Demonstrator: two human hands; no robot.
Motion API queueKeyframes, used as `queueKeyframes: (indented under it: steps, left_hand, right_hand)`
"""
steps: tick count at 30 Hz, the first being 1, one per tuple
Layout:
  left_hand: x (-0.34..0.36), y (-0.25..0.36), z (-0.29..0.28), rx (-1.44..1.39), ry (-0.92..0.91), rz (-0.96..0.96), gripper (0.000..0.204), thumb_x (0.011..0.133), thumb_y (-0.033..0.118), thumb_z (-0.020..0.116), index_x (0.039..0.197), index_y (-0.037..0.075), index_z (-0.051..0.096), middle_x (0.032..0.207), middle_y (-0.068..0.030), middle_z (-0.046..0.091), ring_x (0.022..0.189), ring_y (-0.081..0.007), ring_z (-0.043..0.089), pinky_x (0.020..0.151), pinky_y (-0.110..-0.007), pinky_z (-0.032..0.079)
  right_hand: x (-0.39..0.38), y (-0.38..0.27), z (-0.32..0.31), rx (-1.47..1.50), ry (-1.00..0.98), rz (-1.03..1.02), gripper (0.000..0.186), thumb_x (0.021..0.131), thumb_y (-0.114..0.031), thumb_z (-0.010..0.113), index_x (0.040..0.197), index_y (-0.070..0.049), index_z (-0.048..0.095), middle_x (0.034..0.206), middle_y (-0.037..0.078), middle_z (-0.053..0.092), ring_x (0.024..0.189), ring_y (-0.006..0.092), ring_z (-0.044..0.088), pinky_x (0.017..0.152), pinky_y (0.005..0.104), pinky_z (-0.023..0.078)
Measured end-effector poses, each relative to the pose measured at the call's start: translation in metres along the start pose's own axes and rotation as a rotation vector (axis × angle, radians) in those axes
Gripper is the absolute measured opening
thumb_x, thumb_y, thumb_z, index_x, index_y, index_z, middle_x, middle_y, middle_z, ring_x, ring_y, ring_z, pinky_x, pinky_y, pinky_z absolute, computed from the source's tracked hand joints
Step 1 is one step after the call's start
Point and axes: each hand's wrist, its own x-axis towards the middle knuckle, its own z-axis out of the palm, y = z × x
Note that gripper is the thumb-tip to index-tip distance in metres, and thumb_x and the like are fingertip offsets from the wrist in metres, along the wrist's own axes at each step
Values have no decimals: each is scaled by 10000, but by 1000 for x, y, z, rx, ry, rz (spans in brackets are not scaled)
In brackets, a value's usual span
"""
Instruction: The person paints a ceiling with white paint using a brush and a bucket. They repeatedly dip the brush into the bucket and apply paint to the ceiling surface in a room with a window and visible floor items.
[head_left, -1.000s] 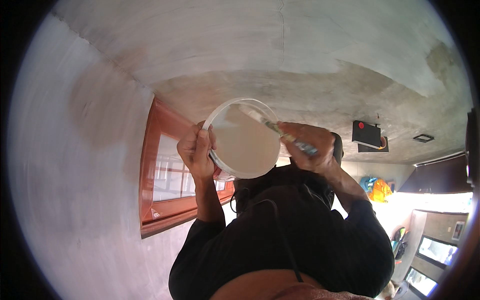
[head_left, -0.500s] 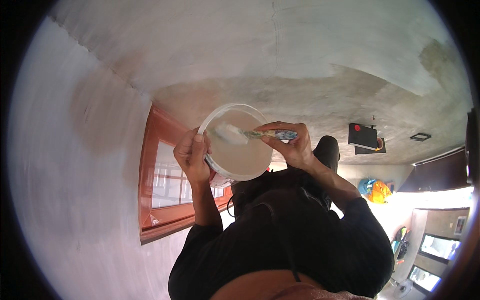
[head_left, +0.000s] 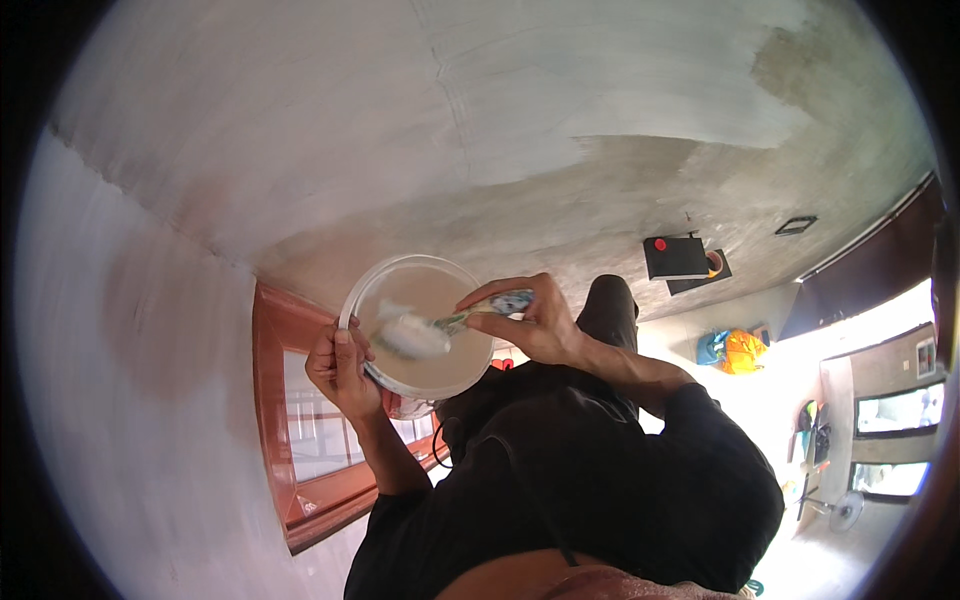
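My left hand grips the left rim of a round, pale plastic bucket, its thumb over the edge. The bucket is tipped so that thin beige paint shows inside. With my right hand I hold a paintbrush by its paint-spattered handle, fingers and thumb pinching it over the right rim. Whitish, motion-blurred bristles sit in the paint towards the bucket's left side; how deep they dip I cannot tell.
A wall with whitish strokes and darker brown-grey patches rises ahead. To the left is a red-brown window frame. On the right, a black wall-mounted box stands near a tape roll. Further off are an orange bag and a fan.
The view has shifted, so the bucket and both hands appear lower and further left. Inside the bucket the bristles have moved down and left. Both grips stay the same.
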Motion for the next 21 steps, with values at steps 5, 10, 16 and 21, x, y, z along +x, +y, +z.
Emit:
queueKeyframes:
  steps: [5, 10, 16, 21]
  left_hand:
    - [4, -9, -4, 0, -44, 79, 283, 955, 194, 522, 754, -3, 550, 529, 21, 383, 513, -66, 366, 702, -260, 425]
    - [-1, -5, -5, -5, -24, -8, 272, 941, 192, 553, 884, -65, 619, 563, 11, 432, 517, -57, 375, 548, -215, 346]
    - [-4, 3, -4, -16, -19, -71, 275, 932, 191, 581, 955, -76, 641, 603, 4, 475, 545, -68, 408, 529, -216, 316]
    - [-4, 8, -4, -36, 22, -59, 264, 935, 186, 573, 863, -64, 618, 617, -10, 485, 555, -74, 410, 530, -218, 312]
  right_hand:
    - [11, 25, 8, 315, -88, 60, 185, 832, -81, 701, 987, 21, 705, 908, 91, 698, 817, 104, 632, 749, 239, 515]
    - [14, 20, 10, -88, 39, -172, 205, 813, -62, 704, 1008, 4, 701, 956, 143, 707, 887, 163, 675, 762, 291, 547]
    - [15, 29, 10, -640, 65, -762, 269, 750, -21, 735, 1015, -3, 690, 1032, 136, 698, 943, 297, 686, 866, 375, 564]
    - [-1, 7, -2, -337, 127, -448, 257, 760, 27, 697, 1016, 14, 692, 1016, 190, 692, 936, 250, 692, 818, 328, 558]
